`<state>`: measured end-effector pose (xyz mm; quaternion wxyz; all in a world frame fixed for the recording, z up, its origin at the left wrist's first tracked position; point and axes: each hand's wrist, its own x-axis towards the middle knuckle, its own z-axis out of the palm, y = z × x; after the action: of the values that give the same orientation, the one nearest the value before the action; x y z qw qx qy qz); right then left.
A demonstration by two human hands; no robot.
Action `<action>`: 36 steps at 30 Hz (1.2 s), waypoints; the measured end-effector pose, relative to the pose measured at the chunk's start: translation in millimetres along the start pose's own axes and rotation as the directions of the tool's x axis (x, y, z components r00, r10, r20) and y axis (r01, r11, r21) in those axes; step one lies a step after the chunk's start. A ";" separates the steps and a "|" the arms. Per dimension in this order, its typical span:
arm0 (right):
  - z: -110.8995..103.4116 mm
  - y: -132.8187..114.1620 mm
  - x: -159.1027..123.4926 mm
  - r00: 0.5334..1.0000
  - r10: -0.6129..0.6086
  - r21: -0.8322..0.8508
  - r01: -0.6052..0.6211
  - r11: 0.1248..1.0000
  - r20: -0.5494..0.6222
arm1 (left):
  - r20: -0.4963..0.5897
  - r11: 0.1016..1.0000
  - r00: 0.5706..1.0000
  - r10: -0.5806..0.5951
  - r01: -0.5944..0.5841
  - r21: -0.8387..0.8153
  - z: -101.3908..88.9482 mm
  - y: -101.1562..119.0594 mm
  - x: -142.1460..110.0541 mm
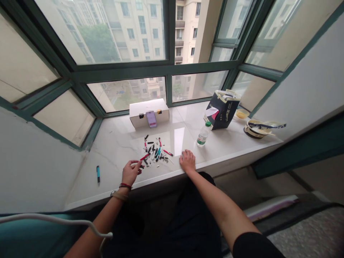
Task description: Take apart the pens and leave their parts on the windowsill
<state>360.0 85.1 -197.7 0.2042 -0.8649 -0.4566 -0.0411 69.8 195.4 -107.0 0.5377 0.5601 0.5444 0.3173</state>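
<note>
My left hand (131, 172) is at the near left side of a scattered pile of pen parts (157, 154). Its fingers are bent and apart, with the tips beside a red pen barrel (145, 156) and a small black piece (142, 166); whether they touch either is hard to make out. The pile mixes red, black, teal, white and clear pieces with tiny metal-looking bits. My right hand (187, 161) rests palm down on the sill, right of the pile, fingers loosely spread and holding nothing visible. A blue-and-black pen (98, 174) lies by itself at the left.
Behind the pile stands a white box (149, 114) with a blurred purple label. Rightward are a clear bottle (202, 134) with a green cap, a dark paper bag (222, 109), a yellowish cup (242, 114) and a bowl (255, 129) with a wrapper. A white cable (53, 218) crosses the lower left.
</note>
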 end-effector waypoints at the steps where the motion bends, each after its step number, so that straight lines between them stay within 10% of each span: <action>1: 0.0 -0.2 0.0 1.000 0.003 0.002 -0.003 1.000 0.001 | 0.017 0.990 1.000 0.024 -0.026 0.138 0.9 -2.6 16.1; 8: -0.5 -2.2 0.4 1.000 0.005 0.010 -0.005 1.000 -0.021 | 0.192 0.575 0.971 0.144 -0.240 0.782 19.4 2.1 89.6; 21: -3.9 -4.9 1.2 0.999 0.022 -0.029 -0.021 0.999 0.032 | 0.158 0.410 0.968 0.196 -0.228 0.883 63.8 14.7 94.7; 29: -3.5 -4.6 0.8 1.000 0.016 -0.016 -0.016 1.000 0.011 | 0.054 0.366 0.982 0.183 -0.119 0.923 -38.5 -19.6 64.3; 36: -4.9 -6.4 0.5 1.000 0.019 -0.006 -0.019 1.000 0.017 | -0.296 0.433 0.936 0.191 0.191 0.881 -156.4 -67.0 45.9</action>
<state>355.7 86.8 -191.1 0.1979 -0.8702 -0.4500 -0.0330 -86.0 267.8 -146.6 0.0493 0.6929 0.7156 0.0730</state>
